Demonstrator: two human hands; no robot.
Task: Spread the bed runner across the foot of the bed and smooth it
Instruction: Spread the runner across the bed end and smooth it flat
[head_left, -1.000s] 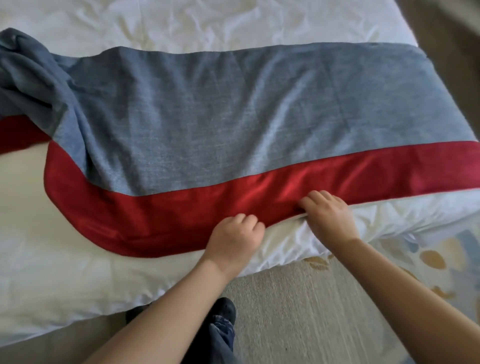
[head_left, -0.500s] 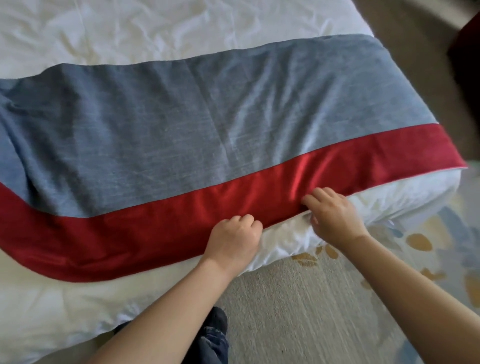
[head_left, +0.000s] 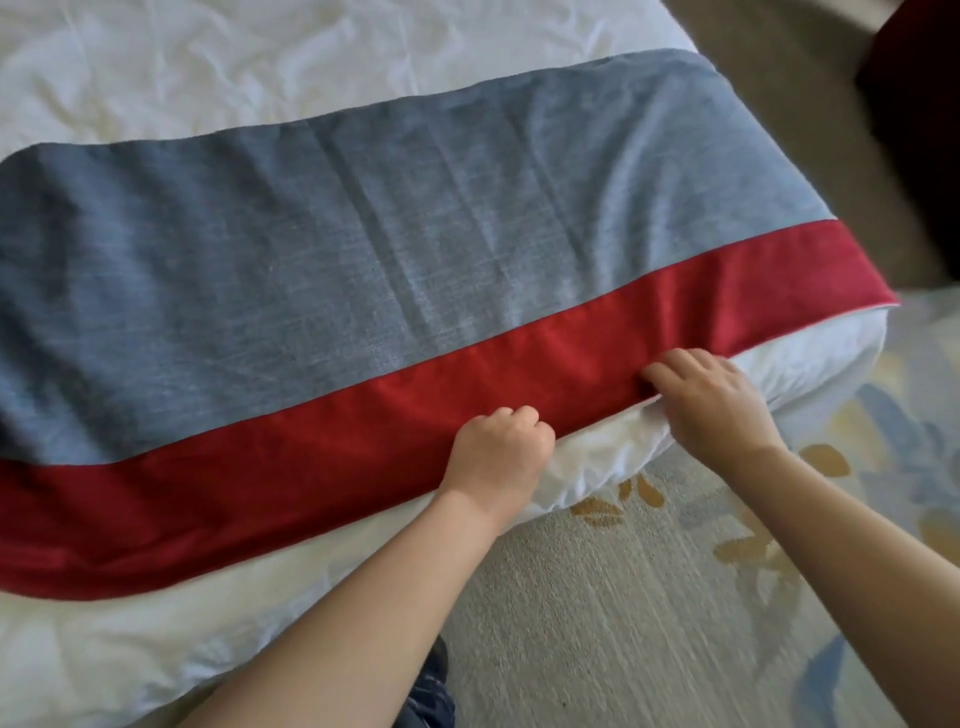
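The bed runner (head_left: 395, 234) is grey-blue with a red band along its near edge. It lies across the foot of the white bed (head_left: 208, 67), reaching the right corner, with faint creases in the grey part. My left hand (head_left: 498, 457) is closed on the red band's near edge at the middle. My right hand (head_left: 711, 405) grips the same edge a little further right, fingers curled over the hem. The runner's left end runs out of view.
A beige carpet (head_left: 597, 623) with yellow and blue leaf patterns lies below the bed's foot. A dark red piece of furniture (head_left: 919, 104) stands at the upper right. My dark shoe and jeans (head_left: 431, 696) show by the bed edge.
The bunched left part of the runner has flattened out and the runner now lies straighter. Both hands have kept hold of the red edge; the view has shifted left.
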